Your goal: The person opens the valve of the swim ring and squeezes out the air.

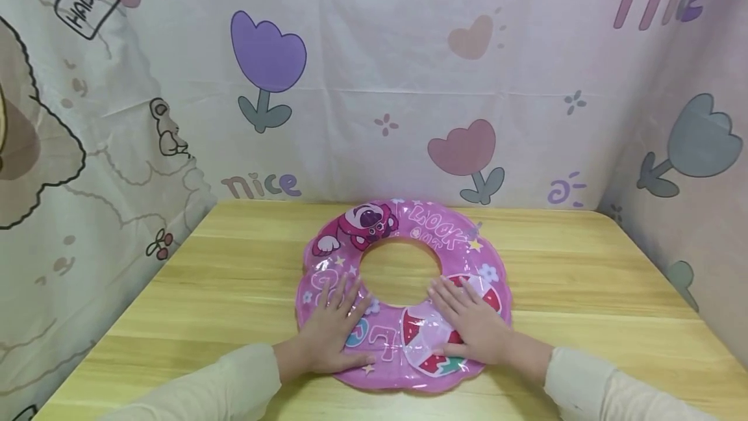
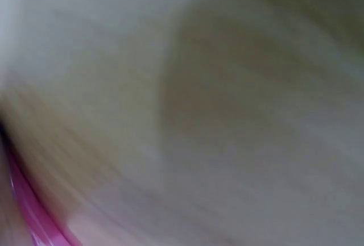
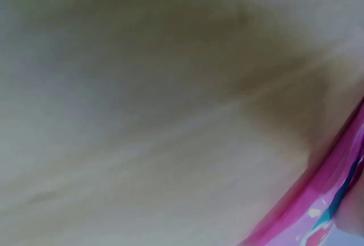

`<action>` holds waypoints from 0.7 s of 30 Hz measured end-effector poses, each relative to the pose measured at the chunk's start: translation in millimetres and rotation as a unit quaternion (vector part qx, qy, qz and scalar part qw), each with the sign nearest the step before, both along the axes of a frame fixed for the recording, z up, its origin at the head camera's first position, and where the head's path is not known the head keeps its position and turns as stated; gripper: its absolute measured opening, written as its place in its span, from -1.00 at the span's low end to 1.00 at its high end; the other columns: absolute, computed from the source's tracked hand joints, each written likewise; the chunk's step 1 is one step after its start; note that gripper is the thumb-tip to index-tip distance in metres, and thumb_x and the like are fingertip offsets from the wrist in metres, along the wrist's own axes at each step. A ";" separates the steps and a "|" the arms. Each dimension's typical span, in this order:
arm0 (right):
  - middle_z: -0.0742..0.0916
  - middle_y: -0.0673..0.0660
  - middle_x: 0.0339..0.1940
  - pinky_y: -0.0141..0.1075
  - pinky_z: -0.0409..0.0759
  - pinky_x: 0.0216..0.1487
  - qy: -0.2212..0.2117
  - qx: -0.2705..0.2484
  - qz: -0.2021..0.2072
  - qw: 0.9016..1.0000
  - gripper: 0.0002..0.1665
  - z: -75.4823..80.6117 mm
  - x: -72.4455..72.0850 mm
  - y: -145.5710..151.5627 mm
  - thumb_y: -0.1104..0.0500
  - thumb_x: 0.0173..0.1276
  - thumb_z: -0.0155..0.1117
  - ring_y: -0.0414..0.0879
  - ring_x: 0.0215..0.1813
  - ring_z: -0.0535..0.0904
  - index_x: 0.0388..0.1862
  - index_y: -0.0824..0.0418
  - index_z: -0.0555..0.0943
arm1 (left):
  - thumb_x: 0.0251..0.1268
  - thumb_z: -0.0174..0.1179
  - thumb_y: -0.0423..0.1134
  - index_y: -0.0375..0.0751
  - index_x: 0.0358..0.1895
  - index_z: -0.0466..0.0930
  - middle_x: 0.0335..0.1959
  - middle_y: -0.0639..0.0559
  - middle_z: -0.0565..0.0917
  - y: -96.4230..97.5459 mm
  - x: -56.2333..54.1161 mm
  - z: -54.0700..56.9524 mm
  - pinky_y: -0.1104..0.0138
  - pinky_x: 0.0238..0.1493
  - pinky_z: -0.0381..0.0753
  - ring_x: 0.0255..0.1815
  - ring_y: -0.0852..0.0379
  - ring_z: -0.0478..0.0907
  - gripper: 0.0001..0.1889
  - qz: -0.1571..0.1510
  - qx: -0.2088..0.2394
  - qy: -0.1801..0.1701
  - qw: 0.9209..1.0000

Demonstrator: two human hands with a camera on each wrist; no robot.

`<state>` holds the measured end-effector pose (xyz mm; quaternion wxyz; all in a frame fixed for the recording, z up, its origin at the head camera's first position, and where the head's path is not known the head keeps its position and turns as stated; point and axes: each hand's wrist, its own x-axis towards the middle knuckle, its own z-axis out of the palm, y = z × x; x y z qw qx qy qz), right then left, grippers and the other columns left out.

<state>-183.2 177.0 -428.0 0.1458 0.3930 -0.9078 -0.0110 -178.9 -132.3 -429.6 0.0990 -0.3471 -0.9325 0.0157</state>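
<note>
A pink inflatable swim ring (image 1: 386,379) lies flat on the wooden table, printed with a bear, flowers, lettering and a round red-and-white fruit pattern. My left hand (image 1: 328,333) rests on its near left part, palm down with fingers spread. On the near right part lies my right hand (image 1: 476,330), its straight fingers pointing toward the centre hole. In the left wrist view only a sliver of the ring (image 2: 35,215) shows at the lower left corner. A shiny edge of the ring (image 3: 310,203) fills the lower right corner of the right wrist view.
The light wooden table (image 1: 193,297) extends to both sides of the ring. Behind it hangs a pale cloth (image 1: 362,38) printed with tulips, hearts and words, which also covers the left and right sides. Both wrist views are mostly blurred table surface.
</note>
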 end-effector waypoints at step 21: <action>0.03 0.25 0.52 0.14 -0.20 0.45 -0.226 -0.046 -0.058 0.971 0.12 5.9 -9.2 5.3 -0.37 0.22 0.05 0.22 0.52 -0.20 0.47 0.31 -0.04 | 0.13 -0.17 0.46 -0.09 0.48 -0.16 0.51 -0.23 -0.22 0.3 -6.5 4.4 -0.26 0.36 -0.37 0.49 -0.31 -0.36 -0.02 0.011 0.042 -0.167 0.985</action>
